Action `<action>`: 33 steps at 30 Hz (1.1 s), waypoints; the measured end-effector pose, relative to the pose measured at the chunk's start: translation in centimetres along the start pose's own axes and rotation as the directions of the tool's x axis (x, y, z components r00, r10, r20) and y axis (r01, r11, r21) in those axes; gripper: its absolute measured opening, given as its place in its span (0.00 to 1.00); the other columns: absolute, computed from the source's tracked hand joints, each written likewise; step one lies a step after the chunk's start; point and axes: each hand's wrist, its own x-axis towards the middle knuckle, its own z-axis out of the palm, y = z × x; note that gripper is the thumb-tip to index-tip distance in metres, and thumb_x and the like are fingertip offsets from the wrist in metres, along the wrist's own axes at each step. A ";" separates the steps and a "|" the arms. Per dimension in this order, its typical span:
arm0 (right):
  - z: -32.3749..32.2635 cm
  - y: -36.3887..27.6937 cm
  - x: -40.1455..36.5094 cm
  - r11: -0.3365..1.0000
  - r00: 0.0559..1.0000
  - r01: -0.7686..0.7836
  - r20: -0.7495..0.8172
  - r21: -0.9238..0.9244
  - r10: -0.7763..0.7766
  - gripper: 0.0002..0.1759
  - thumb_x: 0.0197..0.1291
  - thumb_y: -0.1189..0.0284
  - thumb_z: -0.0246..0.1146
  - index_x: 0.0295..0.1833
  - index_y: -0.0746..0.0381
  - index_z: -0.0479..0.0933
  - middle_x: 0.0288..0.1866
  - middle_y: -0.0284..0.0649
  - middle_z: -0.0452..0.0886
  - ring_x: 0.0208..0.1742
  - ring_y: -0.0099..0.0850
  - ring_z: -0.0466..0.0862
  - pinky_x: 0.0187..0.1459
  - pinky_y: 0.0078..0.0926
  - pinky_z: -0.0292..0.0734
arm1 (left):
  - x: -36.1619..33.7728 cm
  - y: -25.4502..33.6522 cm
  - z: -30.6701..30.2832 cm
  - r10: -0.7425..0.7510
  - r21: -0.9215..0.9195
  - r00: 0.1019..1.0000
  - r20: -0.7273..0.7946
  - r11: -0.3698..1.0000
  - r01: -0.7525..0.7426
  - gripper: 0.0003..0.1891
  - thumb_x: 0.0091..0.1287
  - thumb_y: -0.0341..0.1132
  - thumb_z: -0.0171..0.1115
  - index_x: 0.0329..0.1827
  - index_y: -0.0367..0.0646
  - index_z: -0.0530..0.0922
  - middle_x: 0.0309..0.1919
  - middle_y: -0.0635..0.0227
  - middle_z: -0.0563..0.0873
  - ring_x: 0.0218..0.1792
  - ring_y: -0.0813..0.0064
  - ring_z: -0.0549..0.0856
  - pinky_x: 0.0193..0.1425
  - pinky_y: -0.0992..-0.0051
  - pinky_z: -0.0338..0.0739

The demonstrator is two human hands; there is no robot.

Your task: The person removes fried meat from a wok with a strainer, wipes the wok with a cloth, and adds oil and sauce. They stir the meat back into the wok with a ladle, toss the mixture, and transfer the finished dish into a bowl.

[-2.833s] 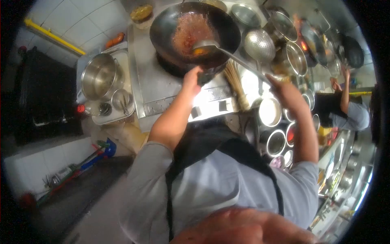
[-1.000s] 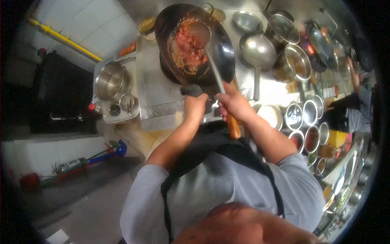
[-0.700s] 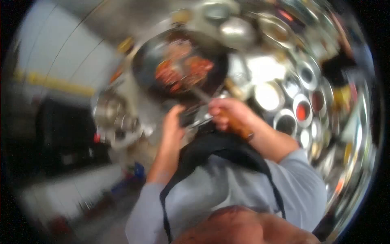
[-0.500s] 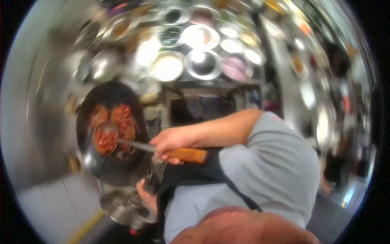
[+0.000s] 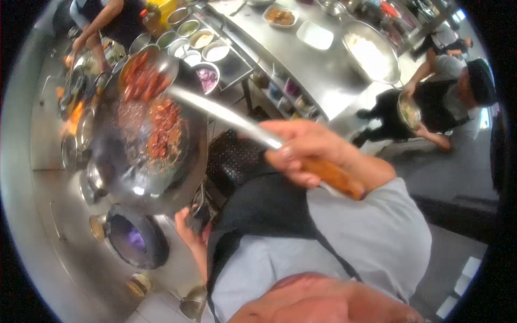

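Observation:
My right hand (image 5: 307, 153) is wrapped round the wooden handle of a long metal ladle (image 5: 221, 114). The ladle's bowl is full of glossy red-brown food pieces and hangs over the far part of a large dark wok (image 5: 186, 172). More red-brown food (image 5: 164, 126) lies in the wok with some liquid and light steam. Low beside the wok's near right edge, my left hand (image 5: 192, 229) is closed round a dark, cloth-like grip at the wok's handle, partly hidden by my apron.
A burner ring (image 5: 153, 247) with a purple glow sits near left. Bowls of ingredients, including sliced purple onion (image 5: 206, 77), stand beyond the wok. A steel counter (image 5: 301, 64) holds trays and a large pan (image 5: 371, 54). One co-worker (image 5: 110, 21) is upper left; another (image 5: 441, 97) holds a bowl at right.
The ladle has risen toward the camera with food in its bowl. The wok appears higher and larger. The view has swung, bringing the burner and co-workers in.

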 end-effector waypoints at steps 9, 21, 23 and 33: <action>-3.5 -4.5 -6.5 0.858 0.759 0.346 -0.425 -0.379 -0.494 0.34 0.58 0.75 0.55 0.71 0.71 0.57 0.22 0.35 0.69 0.12 0.23 0.72 0.13 0.17 0.71 | 7.2 -0.7 5.8 -0.260 -0.061 0.880 0.398 0.949 0.308 0.14 0.60 0.40 0.57 0.36 0.34 0.78 0.28 0.59 0.83 0.26 0.67 0.83 0.28 0.74 0.78; -18.7 1.1 -3.8 0.433 0.305 -0.624 -0.714 -0.650 -0.630 0.41 0.55 0.73 0.56 0.75 0.63 0.52 0.40 0.64 0.80 0.37 0.54 0.83 0.44 0.44 0.77 | 0.9 2.8 10.5 -0.277 0.196 0.958 0.073 0.946 0.258 0.16 0.57 0.45 0.59 0.37 0.40 0.77 0.30 0.64 0.83 0.26 0.70 0.82 0.25 0.74 0.76; -20.1 1.5 -3.8 0.305 0.289 -0.733 -0.685 -0.608 -0.669 0.41 0.56 0.73 0.57 0.76 0.61 0.51 0.40 0.64 0.80 0.39 0.56 0.82 0.44 0.46 0.76 | -0.7 3.8 12.2 -0.261 0.199 0.965 0.000 0.946 0.256 0.17 0.57 0.46 0.60 0.38 0.40 0.77 0.30 0.63 0.83 0.26 0.68 0.83 0.26 0.73 0.76; -25.4 -1.2 -1.9 0.865 0.478 0.043 -0.750 -0.501 -0.458 0.37 0.55 0.77 0.53 0.74 0.59 0.58 0.22 0.28 0.69 0.16 0.21 0.69 0.16 0.20 0.68 | 3.5 -4.6 5.9 -0.183 -0.189 0.983 -0.013 0.966 0.178 0.15 0.57 0.41 0.60 0.40 0.38 0.77 0.33 0.56 0.84 0.28 0.63 0.84 0.29 0.67 0.80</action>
